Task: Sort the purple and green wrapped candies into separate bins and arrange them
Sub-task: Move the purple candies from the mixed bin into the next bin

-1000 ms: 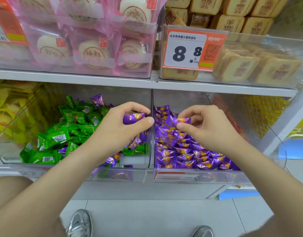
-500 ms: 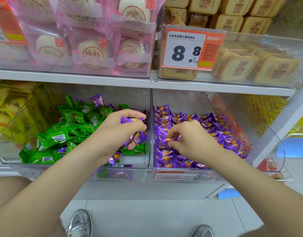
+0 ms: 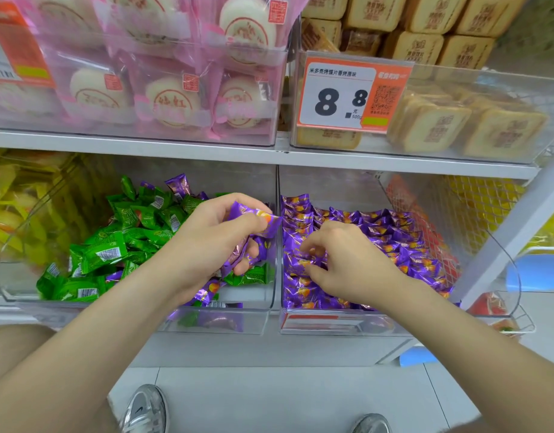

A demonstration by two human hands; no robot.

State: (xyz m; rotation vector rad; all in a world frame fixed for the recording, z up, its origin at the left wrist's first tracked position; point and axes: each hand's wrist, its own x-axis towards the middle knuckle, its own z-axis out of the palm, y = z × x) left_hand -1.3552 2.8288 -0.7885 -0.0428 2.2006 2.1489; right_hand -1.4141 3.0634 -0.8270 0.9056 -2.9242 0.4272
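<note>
On the lower shelf, two clear bins stand side by side at the centre of the frame. The left bin holds a loose heap of green candies, with stray purple pieces mixed in at its back and front. The left hand hovers over this bin's right side, its fingers curled round a handful of purple candies, the top one pinched between thumb and forefinger. The right bin is filled with purple candies lying in rough rows. The right hand reaches down onto them near the bin's left wall, fingers bent, thumb and forefinger closed on a piece in the pile. An orange price tag reading 8.8 hangs on the upper shelf between pink-wrapped round pastries and square tan cakes.
</note>
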